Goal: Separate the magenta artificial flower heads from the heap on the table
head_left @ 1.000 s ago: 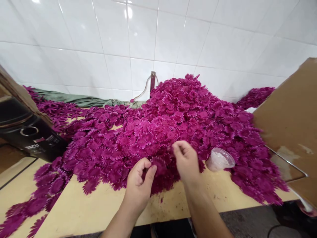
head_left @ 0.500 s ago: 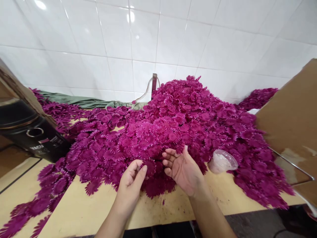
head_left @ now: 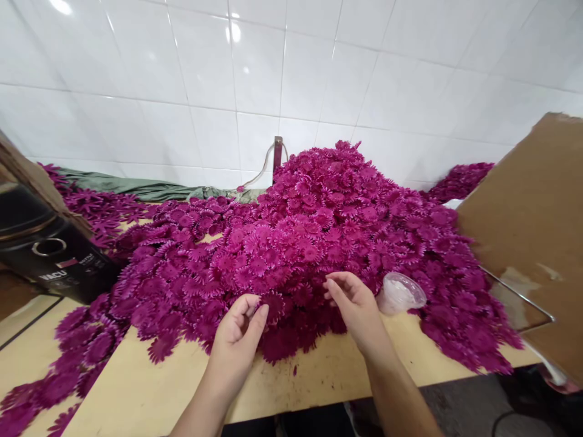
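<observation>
My left hand [head_left: 240, 331] pinches a dark magenta fabric flower [head_left: 274, 308] by its edge between thumb and fingertips, just in front of the pile. To its right, my right hand [head_left: 353, 303] has its thumb drawn against its bent fingers at the front of the heap; whether anything small is between them is hidden. Behind both hands rises a large pile of magenta flowers [head_left: 310, 224] with toothed petals. Close beside my right hand stands a clear plastic cup [head_left: 401, 293] with whitish contents, tilted against the flowers.
A black canister [head_left: 50, 243] stands at the left by cardboard. On the right is a large cardboard box [head_left: 528, 224] with a metal rod [head_left: 519, 291] before it. Green cloth [head_left: 136, 185] lies along the tiled wall [head_left: 200, 73]. Flowers spread over the yellowish tabletop [head_left: 177, 388].
My right hand has turned from an open palm with spread fingers to a closed, bent shape and shifted right. The left hand keeps its pinch on the flower. The view has swung slightly right.
</observation>
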`<action>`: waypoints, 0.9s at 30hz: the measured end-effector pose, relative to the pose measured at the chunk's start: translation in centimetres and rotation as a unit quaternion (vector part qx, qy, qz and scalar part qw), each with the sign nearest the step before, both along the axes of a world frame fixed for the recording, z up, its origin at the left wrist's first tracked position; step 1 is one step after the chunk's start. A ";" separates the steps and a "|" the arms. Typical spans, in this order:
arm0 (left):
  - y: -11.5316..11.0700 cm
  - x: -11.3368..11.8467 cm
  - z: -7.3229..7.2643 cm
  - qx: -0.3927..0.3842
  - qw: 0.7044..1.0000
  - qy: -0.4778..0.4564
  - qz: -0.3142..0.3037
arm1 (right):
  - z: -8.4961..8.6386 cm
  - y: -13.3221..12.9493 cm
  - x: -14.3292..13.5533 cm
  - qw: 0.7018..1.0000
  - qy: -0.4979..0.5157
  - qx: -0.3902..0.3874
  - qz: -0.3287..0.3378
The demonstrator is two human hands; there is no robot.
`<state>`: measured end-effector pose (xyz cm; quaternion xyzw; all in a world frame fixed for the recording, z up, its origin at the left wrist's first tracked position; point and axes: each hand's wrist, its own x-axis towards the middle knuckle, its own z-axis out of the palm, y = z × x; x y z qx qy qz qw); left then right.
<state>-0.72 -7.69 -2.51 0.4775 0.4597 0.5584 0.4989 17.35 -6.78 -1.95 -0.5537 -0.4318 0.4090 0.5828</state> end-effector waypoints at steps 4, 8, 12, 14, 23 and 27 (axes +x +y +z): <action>0.1 0.2 0.2 -0.015 1.000 -0.020 0.012 | -1.2 -0.9 2.3 0.973 -0.220 0.036 -0.061; -0.1 0.4 -0.1 -0.020 0.999 -0.032 0.005 | -2.3 -1.4 3.6 0.908 -0.395 0.037 -0.137; -0.3 0.3 -0.1 -0.020 0.999 -0.038 0.009 | -2.6 -0.9 3.6 0.857 -0.487 0.033 -0.166; -0.3 0.3 0.1 -0.021 0.999 -0.038 0.011 | -2.5 -0.2 3.7 0.846 -0.506 0.028 -0.164; 0.0 0.1 -0.3 0.014 1.000 0.013 0.013 | -2.2 2.3 5.2 0.856 -0.493 0.038 -0.153; 0.1 0.0 -0.7 0.020 1.000 0.019 0.004 | -1.7 2.2 4.9 0.892 -0.425 0.071 -0.137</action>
